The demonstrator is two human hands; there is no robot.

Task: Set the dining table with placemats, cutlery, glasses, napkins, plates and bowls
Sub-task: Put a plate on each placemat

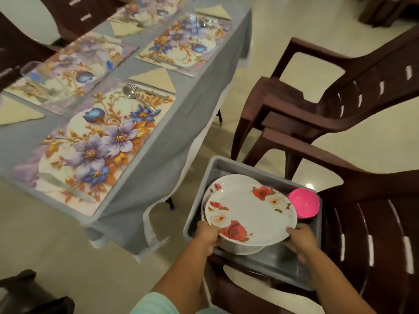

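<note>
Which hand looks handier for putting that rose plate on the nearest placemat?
Probably left: both hands grip the plate, but the left hand is on the side toward the placemat.

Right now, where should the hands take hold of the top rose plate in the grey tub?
Grip the top plate at its near rim, left hand and right hand on opposite sides, fingers under the edge. It lies tilted on the stack, near edge raised clear of the tub, the pink bowl blocking the far right.

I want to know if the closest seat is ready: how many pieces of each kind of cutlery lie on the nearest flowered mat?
Spoon: 1
Fork: 1
Knife: 1
Total: 3
</note>
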